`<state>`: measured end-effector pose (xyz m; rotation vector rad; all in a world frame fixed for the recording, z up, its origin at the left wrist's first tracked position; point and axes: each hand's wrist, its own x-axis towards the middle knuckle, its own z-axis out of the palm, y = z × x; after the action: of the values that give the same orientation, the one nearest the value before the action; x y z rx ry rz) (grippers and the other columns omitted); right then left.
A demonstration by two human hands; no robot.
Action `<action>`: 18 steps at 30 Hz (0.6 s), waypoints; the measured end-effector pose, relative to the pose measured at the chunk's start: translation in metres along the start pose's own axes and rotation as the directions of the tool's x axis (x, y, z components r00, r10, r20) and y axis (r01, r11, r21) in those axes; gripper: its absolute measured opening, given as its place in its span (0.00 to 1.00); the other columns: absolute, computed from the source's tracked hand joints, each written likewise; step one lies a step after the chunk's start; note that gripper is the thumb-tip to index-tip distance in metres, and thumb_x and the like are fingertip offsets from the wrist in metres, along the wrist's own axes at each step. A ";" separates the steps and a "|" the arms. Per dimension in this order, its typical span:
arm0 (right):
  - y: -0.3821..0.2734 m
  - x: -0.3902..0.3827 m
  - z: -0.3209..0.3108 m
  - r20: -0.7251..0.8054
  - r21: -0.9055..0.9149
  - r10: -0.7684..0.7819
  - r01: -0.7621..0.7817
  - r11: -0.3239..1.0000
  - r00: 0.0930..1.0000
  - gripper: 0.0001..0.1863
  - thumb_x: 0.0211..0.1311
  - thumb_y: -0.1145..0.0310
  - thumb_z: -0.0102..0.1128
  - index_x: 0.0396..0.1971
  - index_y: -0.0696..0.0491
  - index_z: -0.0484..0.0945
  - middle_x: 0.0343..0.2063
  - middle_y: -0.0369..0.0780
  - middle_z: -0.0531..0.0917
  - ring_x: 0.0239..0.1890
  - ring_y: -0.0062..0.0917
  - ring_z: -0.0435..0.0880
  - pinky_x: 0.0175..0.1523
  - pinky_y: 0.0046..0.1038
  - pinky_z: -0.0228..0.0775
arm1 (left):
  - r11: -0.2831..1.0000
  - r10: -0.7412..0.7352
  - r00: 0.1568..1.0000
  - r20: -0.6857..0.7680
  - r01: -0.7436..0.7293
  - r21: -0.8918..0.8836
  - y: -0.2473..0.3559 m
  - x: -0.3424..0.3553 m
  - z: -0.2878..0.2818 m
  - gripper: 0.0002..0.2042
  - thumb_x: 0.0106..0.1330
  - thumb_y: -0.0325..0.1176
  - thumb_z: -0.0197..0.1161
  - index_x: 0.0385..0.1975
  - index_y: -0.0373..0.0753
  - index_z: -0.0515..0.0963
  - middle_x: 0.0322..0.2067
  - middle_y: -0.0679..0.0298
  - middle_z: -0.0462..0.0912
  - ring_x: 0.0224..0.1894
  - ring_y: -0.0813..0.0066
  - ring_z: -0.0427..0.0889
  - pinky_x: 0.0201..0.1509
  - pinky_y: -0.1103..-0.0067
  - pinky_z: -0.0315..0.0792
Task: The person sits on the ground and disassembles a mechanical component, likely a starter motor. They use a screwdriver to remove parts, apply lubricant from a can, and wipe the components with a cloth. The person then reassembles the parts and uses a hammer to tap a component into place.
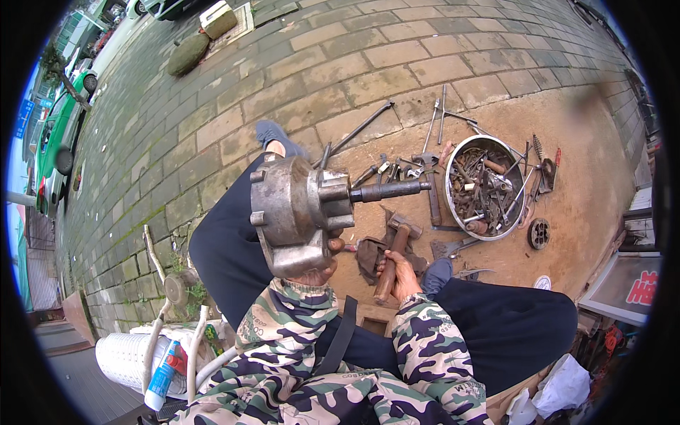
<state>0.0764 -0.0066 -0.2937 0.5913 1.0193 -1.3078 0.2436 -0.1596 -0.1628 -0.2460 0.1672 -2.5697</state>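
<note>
My left hand (322, 274) grips the underside of a heavy grey metal gear housing (289, 212), its fingers curled round the lower edge. From the housing's right side a dark metal shaft (389, 190) sticks out, pointing right. My right hand (404, 275) is closed round the brown handle of a hammer (398, 244), whose head is at the far end, below the shaft and apart from it. A dark rag (371, 256) lies on the ground just left of the hammer.
A round metal basin (453, 202) full of tools and parts stands to the right. Wrenches (426, 157) and long bars (361, 127) lie around it. A round dark metal part (538, 234) lies farther right. At lower left are a white basket (124, 358) and a blue spray can (161, 379).
</note>
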 end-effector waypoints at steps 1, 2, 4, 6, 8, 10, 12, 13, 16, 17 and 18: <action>0.000 -0.006 0.012 -0.033 -0.056 -0.027 0.025 0.998 0.999 0.14 0.61 0.64 0.65 0.39 0.55 0.73 0.24 0.38 0.75 0.24 0.27 0.78 0.28 0.33 0.76 | 0.998 -0.003 0.999 -0.038 0.006 0.069 -0.001 0.003 0.007 0.34 0.67 0.52 0.58 0.69 0.44 0.60 0.65 0.50 0.61 0.59 0.54 0.68 0.48 0.57 0.80; 0.000 -0.018 0.027 -0.067 -0.251 -0.111 0.091 0.964 0.992 0.19 0.62 0.58 0.66 0.40 0.57 0.73 0.27 0.41 0.78 0.26 0.32 0.81 0.28 0.36 0.79 | 0.997 0.013 0.999 -0.037 -0.010 0.081 -0.002 0.001 0.006 0.34 0.67 0.53 0.58 0.69 0.44 0.60 0.65 0.50 0.61 0.58 0.54 0.69 0.46 0.57 0.81; 0.002 -0.016 0.029 -0.077 -0.703 -0.239 0.118 0.702 0.968 0.21 0.63 0.55 0.65 0.33 0.62 0.78 0.25 0.46 0.81 0.24 0.34 0.84 0.29 0.37 0.79 | 0.998 0.038 0.999 0.005 -0.038 0.043 -0.001 0.000 -0.001 0.38 0.64 0.59 0.58 0.69 0.44 0.60 0.66 0.48 0.60 0.56 0.50 0.68 0.45 0.55 0.81; 0.000 -0.010 0.021 -0.055 -0.865 -0.429 0.172 0.471 0.902 0.23 0.63 0.53 0.63 0.29 0.64 0.80 0.22 0.51 0.83 0.24 0.34 0.86 0.32 0.38 0.79 | 0.999 0.042 0.999 0.018 -0.042 0.014 0.001 -0.003 -0.010 0.41 0.61 0.64 0.58 0.69 0.44 0.60 0.66 0.47 0.59 0.54 0.48 0.68 0.42 0.54 0.81; -0.019 -0.018 0.025 -0.082 -0.874 -0.597 0.230 0.427 0.798 0.25 0.64 0.52 0.62 0.28 0.65 0.81 0.21 0.52 0.83 0.24 0.33 0.87 0.33 0.36 0.79 | 0.999 0.029 0.999 0.029 -0.028 -0.020 0.004 -0.006 -0.018 0.42 0.60 0.66 0.58 0.69 0.44 0.61 0.66 0.46 0.59 0.53 0.47 0.68 0.41 0.55 0.81; -0.057 -0.029 0.037 0.006 -0.678 -0.715 0.529 0.511 0.699 0.24 0.70 0.51 0.56 0.36 0.63 0.79 0.22 0.41 0.81 0.21 0.25 0.84 0.25 0.25 0.77 | 1.000 0.028 0.997 0.071 -0.029 0.002 0.005 -0.001 -0.023 0.42 0.60 0.66 0.58 0.68 0.44 0.61 0.66 0.46 0.59 0.53 0.46 0.69 0.41 0.56 0.81; -0.096 -0.085 0.068 0.098 -0.470 -0.777 0.717 0.515 0.622 0.27 0.70 0.47 0.55 0.39 0.61 0.78 0.24 0.41 0.82 0.23 0.25 0.85 0.28 0.23 0.77 | 1.000 -0.024 0.999 0.026 0.025 -0.016 0.011 -0.004 -0.026 0.42 0.61 0.67 0.55 0.70 0.45 0.60 0.65 0.42 0.60 0.50 0.44 0.72 0.41 0.55 0.81; -0.110 -0.114 0.086 0.199 -0.467 -0.785 0.761 0.451 0.587 0.28 0.71 0.46 0.54 0.40 0.62 0.80 0.24 0.40 0.82 0.27 0.25 0.86 0.30 0.23 0.76 | 0.999 -0.044 0.998 0.042 0.045 -0.022 0.004 -0.001 -0.007 0.42 0.62 0.67 0.54 0.70 0.46 0.59 0.64 0.41 0.61 0.49 0.43 0.73 0.41 0.54 0.81; -0.141 -0.191 0.123 0.628 -0.651 -0.636 0.750 -0.113 0.449 0.29 0.66 0.46 0.60 0.43 0.62 0.81 0.28 0.44 0.83 0.33 0.29 0.84 0.38 0.29 0.75 | 0.990 0.100 0.994 -0.053 -0.094 0.102 -0.006 0.011 0.017 0.42 0.62 0.70 0.49 0.72 0.49 0.56 0.63 0.36 0.62 0.46 0.37 0.77 0.35 0.54 0.79; -0.141 -0.207 0.134 0.747 -0.613 -0.524 0.728 -0.305 0.409 0.29 0.64 0.47 0.62 0.44 0.62 0.82 0.30 0.45 0.83 0.35 0.31 0.84 0.41 0.32 0.75 | 0.961 0.225 0.967 -0.121 -0.200 0.191 -0.007 0.008 0.014 0.44 0.62 0.71 0.47 0.73 0.51 0.53 0.63 0.34 0.63 0.46 0.35 0.78 0.30 0.56 0.77; -0.141 -0.225 0.145 0.730 -0.682 -0.400 0.559 -0.471 0.554 0.29 0.59 0.48 0.67 0.46 0.60 0.81 0.33 0.48 0.81 0.36 0.38 0.82 0.44 0.36 0.74 | 0.976 0.183 0.977 -0.111 -0.167 0.138 -0.003 0.002 0.003 0.44 0.62 0.71 0.47 0.74 0.51 0.52 0.64 0.35 0.63 0.46 0.34 0.78 0.31 0.54 0.77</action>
<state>-0.0070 -0.0464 -0.0058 -1.5275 1.9580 -0.7701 0.2412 -0.1581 -0.1594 -0.0223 0.0655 -2.4088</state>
